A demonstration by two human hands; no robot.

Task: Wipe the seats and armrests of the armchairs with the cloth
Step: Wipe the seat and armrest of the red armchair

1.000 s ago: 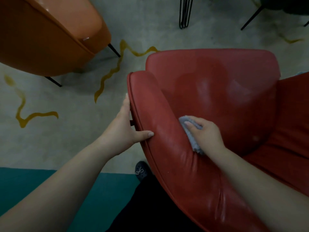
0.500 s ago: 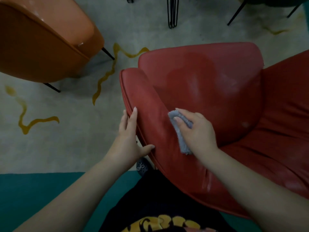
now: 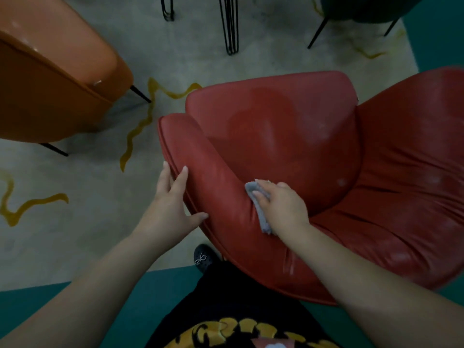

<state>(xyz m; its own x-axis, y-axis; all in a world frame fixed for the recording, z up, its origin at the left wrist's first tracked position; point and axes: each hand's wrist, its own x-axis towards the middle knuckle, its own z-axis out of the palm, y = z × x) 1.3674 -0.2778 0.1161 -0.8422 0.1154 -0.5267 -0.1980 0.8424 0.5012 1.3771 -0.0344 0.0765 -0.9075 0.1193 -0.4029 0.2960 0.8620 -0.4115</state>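
A red leather armchair [image 3: 288,136] fills the middle and right of the head view. My right hand [image 3: 281,209] presses a grey cloth [image 3: 258,209] against the inner side of its left armrest [image 3: 208,182], where the armrest meets the seat. My left hand [image 3: 170,204] rests on the outer edge of that armrest, fingers straight along the rim and thumb on the piping. Most of the cloth is hidden under my right hand.
An orange armchair [image 3: 50,79] stands at the upper left on thin black legs. Black hairpin legs [image 3: 229,23] and a dark green chair [image 3: 364,8] are at the top. The pale rug [image 3: 75,222] has yellow squiggles; teal floor borders it near my shoe [image 3: 203,257].
My left hand shifted on the armrest's outer edge, its fingers now reaching up over the rim. My right hand kept the cloth on the inner armrest, moving only slightly.
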